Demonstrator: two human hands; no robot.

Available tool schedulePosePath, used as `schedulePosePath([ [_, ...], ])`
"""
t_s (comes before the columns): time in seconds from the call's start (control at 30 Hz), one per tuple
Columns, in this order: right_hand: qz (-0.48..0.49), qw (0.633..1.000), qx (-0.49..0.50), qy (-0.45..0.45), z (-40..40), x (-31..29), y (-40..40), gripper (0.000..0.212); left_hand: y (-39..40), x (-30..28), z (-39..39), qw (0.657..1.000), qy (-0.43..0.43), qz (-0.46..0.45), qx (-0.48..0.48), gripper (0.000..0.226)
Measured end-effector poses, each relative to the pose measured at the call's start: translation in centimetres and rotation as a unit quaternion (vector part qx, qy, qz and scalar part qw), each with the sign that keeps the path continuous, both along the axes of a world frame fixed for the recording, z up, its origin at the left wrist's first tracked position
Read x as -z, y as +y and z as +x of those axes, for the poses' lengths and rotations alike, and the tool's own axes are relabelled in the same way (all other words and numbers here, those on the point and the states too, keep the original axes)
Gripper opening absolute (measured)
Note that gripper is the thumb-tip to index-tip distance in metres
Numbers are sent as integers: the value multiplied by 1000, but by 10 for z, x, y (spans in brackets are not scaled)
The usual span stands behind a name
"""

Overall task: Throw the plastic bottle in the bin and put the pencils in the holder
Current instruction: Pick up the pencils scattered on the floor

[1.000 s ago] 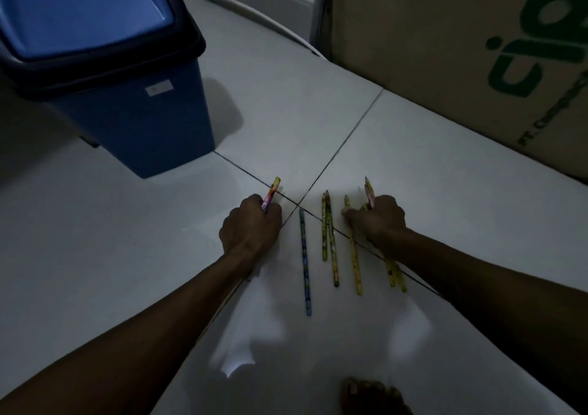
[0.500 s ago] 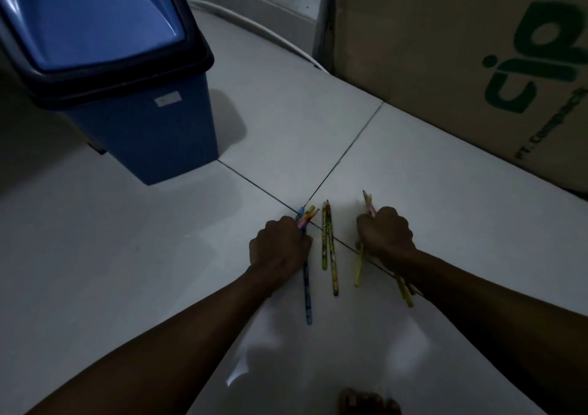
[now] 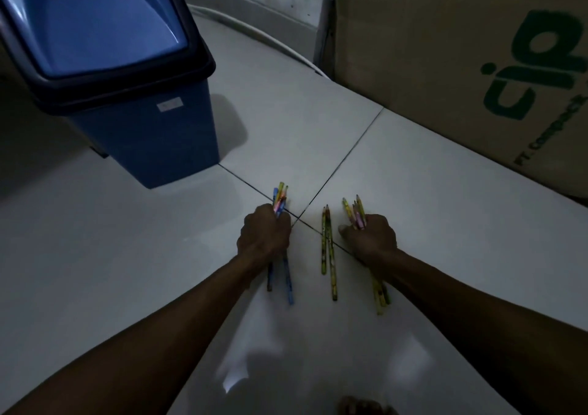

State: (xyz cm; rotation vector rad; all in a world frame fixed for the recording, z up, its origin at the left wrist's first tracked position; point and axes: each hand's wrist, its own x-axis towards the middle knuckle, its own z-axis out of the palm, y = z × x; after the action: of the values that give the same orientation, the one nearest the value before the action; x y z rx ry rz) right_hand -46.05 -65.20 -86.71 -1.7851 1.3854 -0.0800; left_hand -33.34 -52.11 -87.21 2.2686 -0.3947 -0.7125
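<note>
On the white tiled floor my left hand (image 3: 264,235) is closed around a bunch of pencils (image 3: 279,198), blue and pink ones, whose tips stick out above the fist and whose ends trail below it. My right hand (image 3: 370,235) grips another bunch of yellow pencils (image 3: 354,209). Between the hands two yellow-green pencils (image 3: 327,249) lie side by side on the floor, untouched. The blue bin (image 3: 152,141) with a swing lid stands at the upper left. No bottle or pencil holder is in view.
A large cardboard box (image 3: 445,64) with green print stands along the right and back. A white cable (image 3: 254,31) runs along the wall behind the bin. A foot (image 3: 366,406) shows at the bottom edge.
Both hands have gathered more pencils from the floor into their fists. Fewer loose pencils lie between them; the blue one is now in my left hand.
</note>
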Motion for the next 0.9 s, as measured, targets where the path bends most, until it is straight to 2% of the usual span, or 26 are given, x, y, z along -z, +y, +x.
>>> schedulePosePath([
  [0.13, -21, 999, -29, 35, 5, 4, 13, 51, 5, -2, 12, 994, 28, -21, -100, 37],
  [0.2, -40, 996, -43, 70, 8, 3, 20, 64, 8, -2, 16, 993, 33, -20, -112, 39],
  [0.27, -66, 991, -58, 105, 11, 2, 25, 67, 11, -3, 19, 992, 41, -28, -116, 42],
  [0.37, -88, 985, -71, 131, 16, -1, 30, 60, 14, -4, 20, 990, 60, -55, -116, 41],
  [0.53, -85, 981, -73, 158, 27, -10, 37, 55, 17, -11, 19, 973, 154, -128, -110, 24],
  [0.7, -89, 974, -94, 188, 30, -16, 39, 51, 19, -20, 19, 968, 178, -154, -88, 23],
  [0.9, -101, 960, -175, 192, 34, -17, 39, 20, 24, -34, 22, 959, 204, -189, -61, 24],
])
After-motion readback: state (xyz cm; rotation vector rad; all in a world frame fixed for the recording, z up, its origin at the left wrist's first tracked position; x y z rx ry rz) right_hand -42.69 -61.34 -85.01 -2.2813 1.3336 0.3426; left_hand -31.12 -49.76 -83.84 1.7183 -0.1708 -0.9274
